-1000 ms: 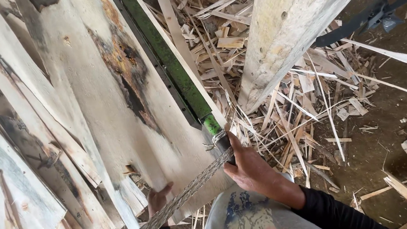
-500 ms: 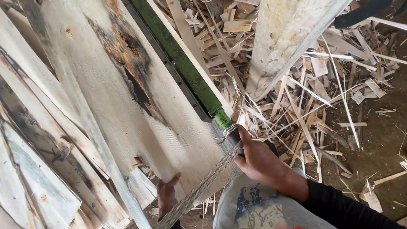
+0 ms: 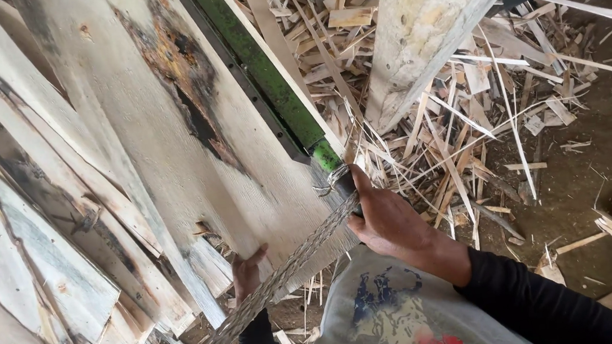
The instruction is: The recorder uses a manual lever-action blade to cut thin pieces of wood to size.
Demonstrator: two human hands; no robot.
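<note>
Right hand closed on the end of the green bar, beside the flat strap; left hand under the lower edge of the big thin wood sheet, fingers' grip hidden. Sheet likely to split at the dark rotted patch or slide off the pile; splinter risk to bare skin. Scrap heap beyond: tripping risk.

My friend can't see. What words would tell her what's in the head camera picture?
A person's right hand grips the end of a green bar beside a big thin wood sheet, while the left hand holds the sheet's bottom edge. A flat woven strap runs between the hands, and wood scraps cover the ground around a pale post.
</note>
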